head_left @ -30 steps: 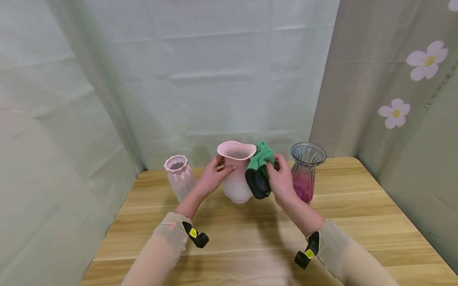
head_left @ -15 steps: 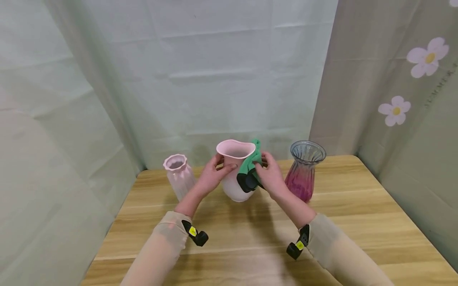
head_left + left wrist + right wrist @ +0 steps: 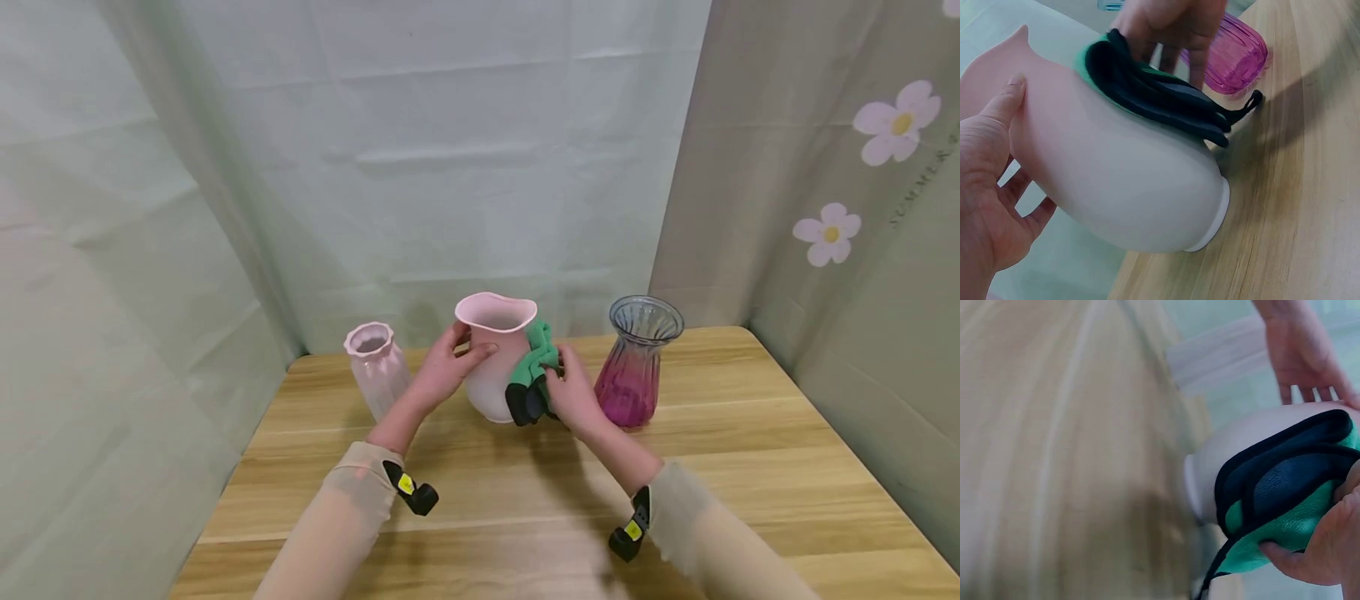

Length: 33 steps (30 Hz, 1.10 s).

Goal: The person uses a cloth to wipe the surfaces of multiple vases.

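Note:
A pink-to-white vase (image 3: 491, 387) with a wavy rim stands at the middle of the table's far part. My left hand (image 3: 447, 367) grips its neck from the left, the thumb (image 3: 1007, 103) across the front and the fingers behind. My right hand (image 3: 573, 390) holds a folded green cleaning cloth (image 3: 536, 358) with dark edging against the vase's right side. In the left wrist view the cloth (image 3: 1154, 94) lies along the vase's body, and a small loop hangs from its corner. The right wrist view shows my right thumb (image 3: 1285, 556) pressed on the green face of the cloth.
A pale pink ribbed vase (image 3: 377, 375) stands left of my left hand. To the right is a glass vase (image 3: 633, 375), clear grey above and magenta below, close to my right hand. The wooden table (image 3: 487, 533) meets hanging curtains (image 3: 465, 167) at the back.
My right hand and the cloth have moved left against the vase, up along its side, then back down. The left hand keeps its grip, and the vase stays in place.

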Motion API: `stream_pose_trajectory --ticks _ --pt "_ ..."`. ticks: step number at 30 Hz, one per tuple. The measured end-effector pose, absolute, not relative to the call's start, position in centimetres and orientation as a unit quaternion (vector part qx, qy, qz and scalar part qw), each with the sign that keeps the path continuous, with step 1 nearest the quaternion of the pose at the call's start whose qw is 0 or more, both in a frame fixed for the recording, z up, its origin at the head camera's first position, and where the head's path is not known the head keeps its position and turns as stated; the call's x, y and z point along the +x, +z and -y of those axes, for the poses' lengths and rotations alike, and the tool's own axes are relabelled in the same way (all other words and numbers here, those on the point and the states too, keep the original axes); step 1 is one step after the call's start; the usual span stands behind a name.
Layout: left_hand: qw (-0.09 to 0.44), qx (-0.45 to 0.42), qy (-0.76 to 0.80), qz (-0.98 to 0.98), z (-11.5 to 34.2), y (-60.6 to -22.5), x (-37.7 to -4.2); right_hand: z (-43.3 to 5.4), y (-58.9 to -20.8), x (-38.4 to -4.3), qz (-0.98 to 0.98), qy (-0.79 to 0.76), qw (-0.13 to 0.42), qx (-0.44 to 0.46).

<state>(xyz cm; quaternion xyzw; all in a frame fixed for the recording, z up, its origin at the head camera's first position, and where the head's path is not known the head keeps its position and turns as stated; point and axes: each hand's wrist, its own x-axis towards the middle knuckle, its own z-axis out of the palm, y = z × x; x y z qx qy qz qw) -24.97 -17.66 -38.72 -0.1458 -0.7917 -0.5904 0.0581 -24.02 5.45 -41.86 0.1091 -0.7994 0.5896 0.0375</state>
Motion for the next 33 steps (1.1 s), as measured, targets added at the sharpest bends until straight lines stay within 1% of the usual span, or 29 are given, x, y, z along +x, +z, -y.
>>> stream_pose_trajectory --ticks 4,10,13,20,27,33 --pt "0.056 -0.147 -0.592 0.79 17.7 -38.6 -25.0 -5.4 -43.6 -23.7 0.782 0.617 0.024 0.086" --pt "0.052 -0.143 -0.589 0.794 17.8 -38.6 -24.9 -5.5 -46.4 -23.3 0.703 0.708 -0.06 0.025" --pt "0.054 -0.14 -0.588 0.795 17.8 -38.7 -24.9 -5.5 -46.7 -23.2 0.676 0.733 -0.074 0.008" --pt "0.053 -0.146 -0.588 0.794 17.6 -38.6 -24.8 -5.6 -45.2 -23.4 0.704 0.709 -0.041 0.002" --pt "0.053 -0.148 -0.59 0.792 17.5 -38.5 -24.7 -5.7 -41.9 -24.1 0.756 0.653 -0.02 0.046" --pt "0.052 -0.142 -0.583 0.798 17.5 -38.6 -24.7 -5.3 -38.6 -24.3 0.74 0.668 -0.012 0.075"
